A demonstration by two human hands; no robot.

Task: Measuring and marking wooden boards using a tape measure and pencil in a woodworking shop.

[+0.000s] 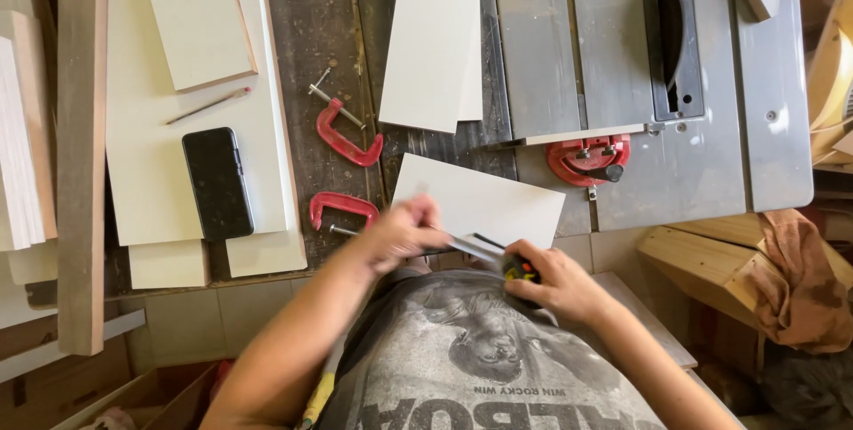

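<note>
My right hand [555, 283] grips a black and yellow tape measure [518, 267] close to my chest. Its metal blade [468, 247] runs left to my left hand [404, 233], whose fingers pinch the blade's end. Both hands hover at the near edge of a white rectangular panel [484, 203] that lies tilted on the dark workbench [306, 48]. My left hand is blurred.
Two red C-clamps [345, 141] [342, 208] lie left of the panel; a third [588, 159] grips the table saw [675, 83]. More white boards [431, 35], a black phone [218, 183] and a pencil [207, 107] lie on the bench. A long wooden plank [82, 155] stands at the left.
</note>
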